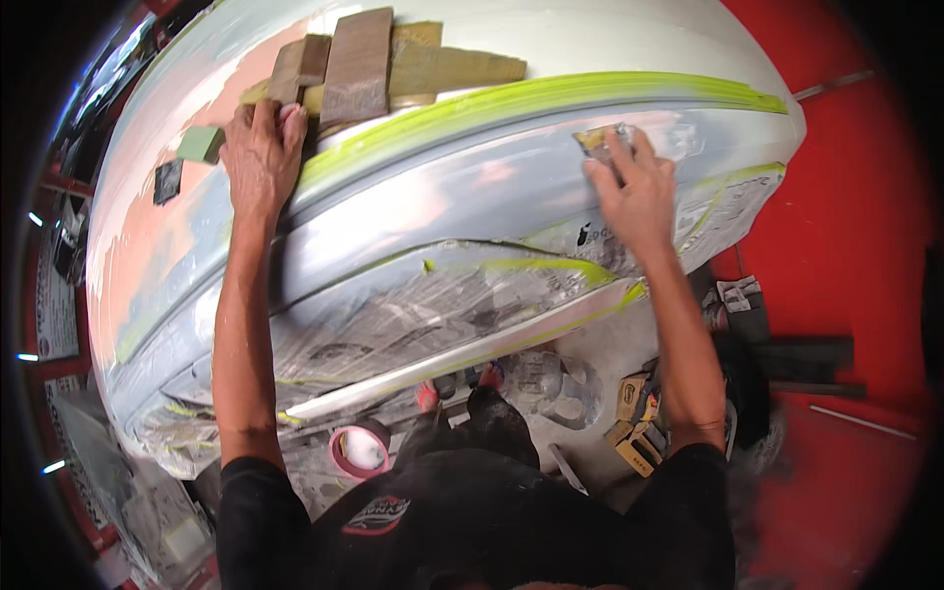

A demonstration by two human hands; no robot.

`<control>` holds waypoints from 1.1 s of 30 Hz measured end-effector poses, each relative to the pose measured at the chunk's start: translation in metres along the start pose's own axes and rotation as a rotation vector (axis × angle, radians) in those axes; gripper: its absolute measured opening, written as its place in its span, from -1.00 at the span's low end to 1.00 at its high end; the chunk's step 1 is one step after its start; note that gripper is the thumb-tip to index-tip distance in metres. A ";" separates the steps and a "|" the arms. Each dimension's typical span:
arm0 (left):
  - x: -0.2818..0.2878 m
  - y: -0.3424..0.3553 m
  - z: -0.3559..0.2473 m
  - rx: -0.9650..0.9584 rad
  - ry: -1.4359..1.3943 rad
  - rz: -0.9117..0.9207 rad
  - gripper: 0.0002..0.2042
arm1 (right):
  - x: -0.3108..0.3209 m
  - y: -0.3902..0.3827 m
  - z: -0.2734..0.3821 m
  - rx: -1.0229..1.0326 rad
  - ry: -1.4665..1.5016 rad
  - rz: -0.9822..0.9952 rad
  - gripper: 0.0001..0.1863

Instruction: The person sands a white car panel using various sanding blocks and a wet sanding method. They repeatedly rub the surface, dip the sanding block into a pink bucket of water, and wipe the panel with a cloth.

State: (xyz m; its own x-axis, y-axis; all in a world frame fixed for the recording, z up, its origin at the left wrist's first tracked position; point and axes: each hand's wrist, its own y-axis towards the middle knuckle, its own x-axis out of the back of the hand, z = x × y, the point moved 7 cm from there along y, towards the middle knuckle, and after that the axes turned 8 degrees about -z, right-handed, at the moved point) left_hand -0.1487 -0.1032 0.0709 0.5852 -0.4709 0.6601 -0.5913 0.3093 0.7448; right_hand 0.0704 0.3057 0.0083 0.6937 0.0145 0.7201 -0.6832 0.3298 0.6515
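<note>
My right hand presses a worn yellow-brown piece of sandpaper against the grey-primed side of a curved vehicle body panel. A whitish smear lies beside those fingers. On the upper part of the panel my left hand rests with bent fingers, next to several sanding pieces. Among these are a brown sandpaper-wrapped block, a smaller brown block and a flat yellowish strip. To its left sit a green block and a small dark square. Its fingertips touch the surface near the smaller brown block.
Bright yellow-green masking tape runs along the panel's ridge. Below it, clear plastic sheeting covers an opening. On the floor stand a pink bucket and cardboard boxes. A red surface lies to the right.
</note>
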 end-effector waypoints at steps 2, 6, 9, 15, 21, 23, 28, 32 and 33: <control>-0.001 0.004 0.003 0.008 0.008 -0.005 -0.69 | -0.002 0.005 -0.013 0.107 0.005 0.026 -0.44; -0.006 0.006 -0.002 -0.003 0.009 -0.017 -0.69 | -0.001 0.045 -0.104 -0.212 -0.162 0.006 -0.46; -0.005 0.006 -0.002 0.003 0.005 -0.046 -0.66 | -0.008 0.023 -0.039 -0.075 -0.065 0.006 -0.47; -0.007 0.003 0.003 0.041 -0.007 0.007 -0.65 | -0.014 0.020 -0.036 0.065 -0.034 -0.025 -0.43; -0.009 0.009 0.002 0.015 0.036 -0.005 -0.63 | -0.019 -0.005 0.009 0.003 -0.181 -0.092 -0.43; -0.005 0.003 0.004 -0.007 0.030 -0.010 -0.63 | -0.011 -0.030 0.043 0.116 -0.089 -0.074 -0.43; -0.007 0.009 -0.002 0.030 -0.017 0.048 -0.66 | -0.009 0.023 -0.053 -0.116 -0.131 -0.103 -0.44; -0.008 0.011 -0.003 -0.014 0.009 -0.011 -0.68 | -0.014 -0.004 -0.020 -0.120 -0.209 -0.231 -0.45; -0.005 0.010 -0.002 -0.007 0.010 -0.019 -0.68 | -0.014 -0.020 0.003 -0.101 -0.215 -0.249 -0.46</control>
State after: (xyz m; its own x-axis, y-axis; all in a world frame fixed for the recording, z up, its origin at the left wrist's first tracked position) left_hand -0.1565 -0.0963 0.0747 0.6022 -0.4683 0.6465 -0.5759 0.3059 0.7581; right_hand 0.0739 0.2957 -0.0140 0.7651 -0.2743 0.5826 -0.4651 0.3904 0.7945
